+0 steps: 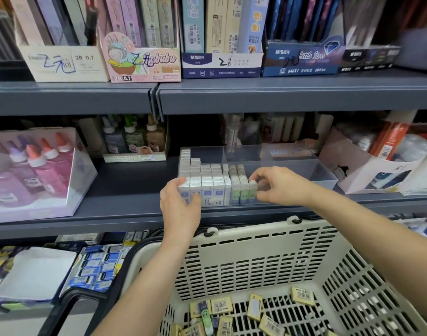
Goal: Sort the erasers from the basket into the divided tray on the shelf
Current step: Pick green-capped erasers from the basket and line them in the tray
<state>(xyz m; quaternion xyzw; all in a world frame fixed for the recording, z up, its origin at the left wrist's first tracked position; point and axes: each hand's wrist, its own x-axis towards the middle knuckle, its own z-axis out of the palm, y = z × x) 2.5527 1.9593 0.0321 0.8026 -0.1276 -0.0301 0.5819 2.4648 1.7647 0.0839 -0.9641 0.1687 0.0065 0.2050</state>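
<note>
pinched green eraser (252, 192) with right hand (280, 186) at right end of front row in tray (325, 183) on shelf (125, 190); apparently gripped tray's left corner with left hand (181, 206); more erasers (222, 305) loose in basket (256, 253) below.

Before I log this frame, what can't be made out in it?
Head view:
- The eraser in the right hand: mostly covered by its fingers.
- The tray, front-left corner: behind the left hand.
- The loose erasers in the basket: cut off by the bottom edge, so no count.
- Their labels: too small to read.
</note>
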